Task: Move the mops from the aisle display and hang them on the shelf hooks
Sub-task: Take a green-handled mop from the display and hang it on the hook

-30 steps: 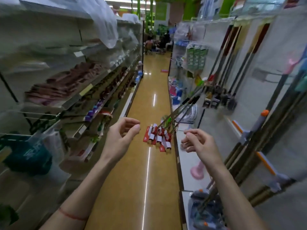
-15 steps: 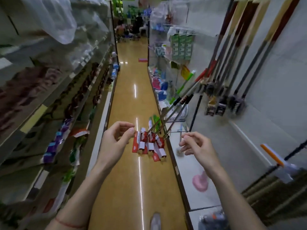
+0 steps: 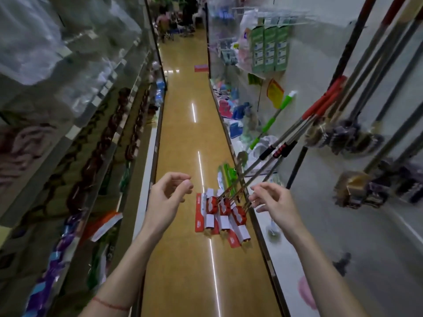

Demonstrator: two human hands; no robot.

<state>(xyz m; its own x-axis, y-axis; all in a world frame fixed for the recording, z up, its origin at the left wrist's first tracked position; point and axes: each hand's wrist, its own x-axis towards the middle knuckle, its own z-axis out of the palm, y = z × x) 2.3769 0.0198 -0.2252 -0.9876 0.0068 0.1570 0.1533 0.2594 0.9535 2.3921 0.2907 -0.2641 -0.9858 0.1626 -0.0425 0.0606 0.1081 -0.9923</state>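
Several mops lean against the right shelf, their red-and-white packaged heads [image 3: 220, 213] resting on the yellow aisle floor and their metal handles [image 3: 295, 131] slanting up to the right. My left hand [image 3: 168, 197] hovers just left of the mop heads, fingers curled apart, holding nothing. My right hand [image 3: 272, 202] hovers at their right, close to the lower handles, also empty with fingers apart. Brooms and brushes [image 3: 350, 136] hang on the right wall panel.
Stocked shelves [image 3: 87, 138] line the left side of the narrow aisle. The right shelf's white base ledge [image 3: 281, 259] carries small items and a pink object [image 3: 305, 291]. People stand at the far end of the aisle [image 3: 174, 19].
The view has advanced along the aisle and the mop heads are closer. Both hands stay raised and empty, now flanking the mop heads.
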